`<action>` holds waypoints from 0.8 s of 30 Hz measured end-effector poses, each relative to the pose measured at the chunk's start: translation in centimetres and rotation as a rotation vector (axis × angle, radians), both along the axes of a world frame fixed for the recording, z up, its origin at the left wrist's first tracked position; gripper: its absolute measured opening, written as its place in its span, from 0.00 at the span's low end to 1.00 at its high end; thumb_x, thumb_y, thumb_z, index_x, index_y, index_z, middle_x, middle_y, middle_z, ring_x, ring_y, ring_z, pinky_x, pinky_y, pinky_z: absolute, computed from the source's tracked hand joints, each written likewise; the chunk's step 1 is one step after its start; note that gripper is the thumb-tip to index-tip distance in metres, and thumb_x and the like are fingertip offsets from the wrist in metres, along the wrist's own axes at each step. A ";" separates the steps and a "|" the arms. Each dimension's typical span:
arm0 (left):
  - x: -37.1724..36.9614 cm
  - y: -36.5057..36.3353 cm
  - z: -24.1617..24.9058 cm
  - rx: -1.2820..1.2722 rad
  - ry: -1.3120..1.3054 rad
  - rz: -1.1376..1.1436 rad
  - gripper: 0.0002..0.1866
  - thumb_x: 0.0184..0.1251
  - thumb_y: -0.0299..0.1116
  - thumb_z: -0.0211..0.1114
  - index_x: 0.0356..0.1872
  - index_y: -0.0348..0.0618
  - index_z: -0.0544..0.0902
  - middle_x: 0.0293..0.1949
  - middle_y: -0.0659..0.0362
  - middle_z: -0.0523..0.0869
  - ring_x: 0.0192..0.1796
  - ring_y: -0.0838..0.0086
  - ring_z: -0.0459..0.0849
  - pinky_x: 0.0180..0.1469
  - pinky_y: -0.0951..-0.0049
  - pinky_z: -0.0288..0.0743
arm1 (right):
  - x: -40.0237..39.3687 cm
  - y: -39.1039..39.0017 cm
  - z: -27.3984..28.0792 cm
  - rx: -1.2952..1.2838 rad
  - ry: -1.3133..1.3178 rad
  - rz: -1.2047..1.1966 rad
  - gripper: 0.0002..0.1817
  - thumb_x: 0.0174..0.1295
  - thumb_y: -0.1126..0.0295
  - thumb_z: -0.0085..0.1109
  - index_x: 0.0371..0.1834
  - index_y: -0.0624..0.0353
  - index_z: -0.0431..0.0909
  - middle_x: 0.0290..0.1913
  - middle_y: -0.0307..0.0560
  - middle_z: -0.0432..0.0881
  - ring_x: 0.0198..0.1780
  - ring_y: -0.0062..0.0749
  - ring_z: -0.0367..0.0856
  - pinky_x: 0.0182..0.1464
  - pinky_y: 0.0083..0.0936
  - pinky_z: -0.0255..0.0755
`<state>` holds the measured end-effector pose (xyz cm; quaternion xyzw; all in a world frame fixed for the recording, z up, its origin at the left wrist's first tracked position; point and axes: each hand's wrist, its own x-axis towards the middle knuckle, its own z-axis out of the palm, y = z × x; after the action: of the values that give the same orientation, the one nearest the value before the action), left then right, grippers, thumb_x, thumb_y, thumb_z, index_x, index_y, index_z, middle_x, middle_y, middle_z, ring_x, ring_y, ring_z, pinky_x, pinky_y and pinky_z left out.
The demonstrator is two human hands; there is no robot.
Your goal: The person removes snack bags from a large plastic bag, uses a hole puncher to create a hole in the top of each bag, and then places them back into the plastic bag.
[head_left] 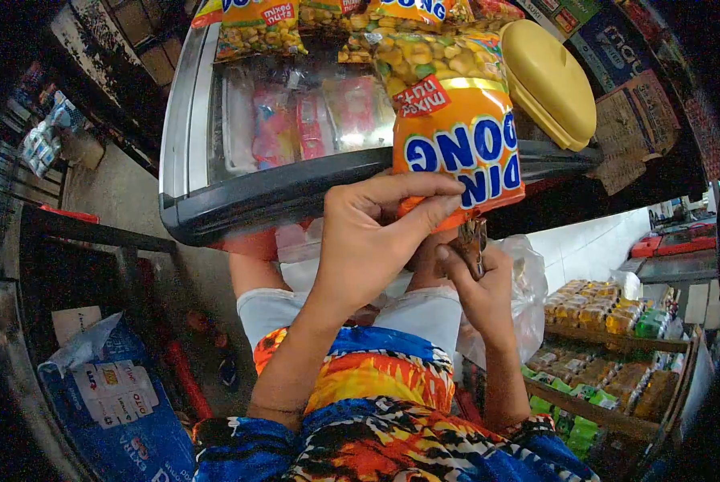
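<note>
An orange snack bag (464, 128) marked "Ding Dong" and "mixed nuts" is in front of me, its lettering upside down, with nuts showing through a clear part. My left hand (368, 237) pinches the bag's near edge between thumb and fingers. Just below that same edge, my right hand (484, 289) is closed around a small shiny metal tool (474, 241). The tool's tip is at the bag's edge; its exact kind is hard to make out, and my fingers hide part of it.
A glass-topped freezer (295, 173) with pink packs inside stands ahead. More nut bags (259, 32) and a yellow plastic case (548, 84) lie on it. At right are shelves (617, 337) of bottled drinks and a clear plastic bag (520, 297); at left, a blue box (119, 410).
</note>
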<state>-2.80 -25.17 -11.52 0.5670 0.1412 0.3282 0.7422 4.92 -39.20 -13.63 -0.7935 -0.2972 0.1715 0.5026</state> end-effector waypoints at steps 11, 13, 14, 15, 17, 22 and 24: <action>-0.1 0.2 -0.1 -0.015 0.012 -0.032 0.07 0.57 0.22 0.66 0.37 0.34 0.85 0.35 0.57 0.87 0.38 0.78 0.84 0.43 0.80 0.77 | 0.1 -0.4 0.7 0.019 0.169 -0.025 0.13 0.61 0.67 0.60 0.23 0.66 0.78 0.17 0.37 0.77 0.21 0.16 0.70 0.25 0.18 0.65; 0.0 0.2 -0.2 -0.014 -0.026 -0.017 0.07 0.57 0.23 0.67 0.37 0.36 0.86 0.35 0.58 0.87 0.35 0.81 0.83 0.37 0.82 0.77 | 0.3 -0.5 0.9 0.015 0.133 -0.023 0.13 0.61 0.67 0.60 0.23 0.66 0.78 0.17 0.37 0.77 0.21 0.16 0.70 0.25 0.18 0.65; 0.0 0.2 -0.3 -0.014 -0.026 -0.018 0.07 0.57 0.23 0.67 0.37 0.36 0.86 0.35 0.58 0.87 0.35 0.81 0.83 0.37 0.82 0.77 | 0.2 -0.5 1.2 -0.021 0.125 -0.028 0.13 0.61 0.67 0.60 0.23 0.66 0.78 0.17 0.37 0.76 0.21 0.16 0.70 0.25 0.19 0.65; 0.1 0.1 -0.3 -0.019 -0.041 -0.012 0.07 0.57 0.23 0.67 0.37 0.36 0.86 0.35 0.58 0.87 0.35 0.81 0.83 0.37 0.82 0.77 | 0.1 -0.5 1.5 -0.057 0.116 -0.033 0.13 0.60 0.67 0.60 0.23 0.66 0.78 0.17 0.38 0.76 0.21 0.16 0.70 0.25 0.19 0.64; 0.2 0.1 -0.3 -0.023 -0.056 -0.008 0.07 0.57 0.23 0.67 0.37 0.36 0.86 0.35 0.58 0.87 0.35 0.81 0.82 0.37 0.82 0.77 | 0.0 -0.5 1.4 -0.078 0.069 -0.017 0.13 0.60 0.68 0.61 0.22 0.67 0.77 0.16 0.38 0.75 0.20 0.16 0.69 0.24 0.20 0.64; -0.1 0.3 -0.2 0.027 -0.009 -0.018 0.07 0.56 0.22 0.67 0.37 0.35 0.85 0.36 0.57 0.87 0.39 0.78 0.84 0.44 0.79 0.77 | -0.2 -0.3 1.0 -0.056 0.017 -0.001 0.14 0.59 0.68 0.62 0.21 0.67 0.76 0.13 0.37 0.72 0.18 0.16 0.66 0.22 0.21 0.61; -0.1 0.4 -0.1 0.019 -0.002 -0.027 0.08 0.56 0.22 0.67 0.37 0.35 0.85 0.36 0.57 0.87 0.39 0.78 0.84 0.44 0.79 0.77 | 0.0 -0.4 0.8 -0.073 -0.013 0.011 0.15 0.59 0.68 0.61 0.19 0.66 0.75 0.12 0.36 0.71 0.17 0.16 0.66 0.21 0.22 0.62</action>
<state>-2.94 -24.79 -11.59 0.5755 0.1294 0.3201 0.7413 4.96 -39.60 -12.86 -0.8107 -0.2983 0.1799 0.4706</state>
